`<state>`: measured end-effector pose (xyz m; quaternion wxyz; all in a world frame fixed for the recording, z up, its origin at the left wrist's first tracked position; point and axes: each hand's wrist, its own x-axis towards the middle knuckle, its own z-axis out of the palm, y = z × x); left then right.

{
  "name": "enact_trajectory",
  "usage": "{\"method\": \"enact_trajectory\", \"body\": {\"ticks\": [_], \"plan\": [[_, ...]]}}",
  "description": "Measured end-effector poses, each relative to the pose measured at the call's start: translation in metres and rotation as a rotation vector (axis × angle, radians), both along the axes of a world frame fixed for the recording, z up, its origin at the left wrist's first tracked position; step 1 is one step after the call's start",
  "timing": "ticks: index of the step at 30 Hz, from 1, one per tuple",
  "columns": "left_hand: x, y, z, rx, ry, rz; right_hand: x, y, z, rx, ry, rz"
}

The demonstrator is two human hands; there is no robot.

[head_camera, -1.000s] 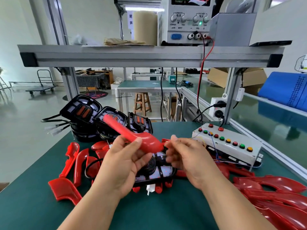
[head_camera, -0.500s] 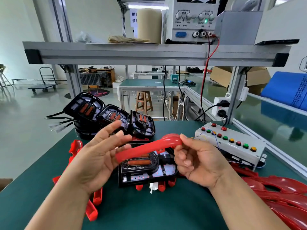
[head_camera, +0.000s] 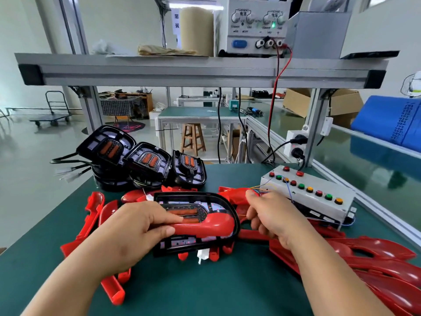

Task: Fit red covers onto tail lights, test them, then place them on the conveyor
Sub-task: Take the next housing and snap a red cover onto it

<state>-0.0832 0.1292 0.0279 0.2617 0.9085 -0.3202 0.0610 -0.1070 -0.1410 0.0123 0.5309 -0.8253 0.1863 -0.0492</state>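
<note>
A black tail light (head_camera: pixel 182 197) lies on the green bench in front of me, on top of loose red covers. A red cover (head_camera: pixel 211 224) sits along its near edge. My left hand (head_camera: pixel 134 229) pinches this cover's left part between thumb and fingers, against the light. My right hand (head_camera: pixel 273 217) is at the light's right end, off the cover, fingers curled round thin coloured wires (head_camera: pixel 262 189) that run to the test box (head_camera: pixel 319 201). The green conveyor (head_camera: pixel 369 169) runs along the right.
Several bare tail lights (head_camera: pixel 148 160) are stacked at the back left. Loose red covers lie left (head_camera: pixel 93 208) and in a heap at the right (head_camera: pixel 376 270). A low aluminium shelf (head_camera: pixel 182 69) overhead carries a power supply (head_camera: pixel 255 26).
The red cover came down from the air onto the tail light. My right hand let go of its end and moved right to the wires; my left hand now pinches the cover.
</note>
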Motion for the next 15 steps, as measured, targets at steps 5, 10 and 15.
{"method": "enact_trajectory", "body": {"ticks": [5,10,15], "plan": [[0.002,-0.002,-0.004,0.071,-0.027,0.001,0.005,0.003,-0.014,-0.308,0.052,0.051],[0.000,-0.012,-0.007,0.159,-0.121,-0.023,0.006,0.013,-0.018,-0.224,0.054,0.070],[0.002,-0.014,-0.013,0.169,-0.099,-0.012,0.006,0.015,-0.020,-0.044,0.088,0.080]]}}
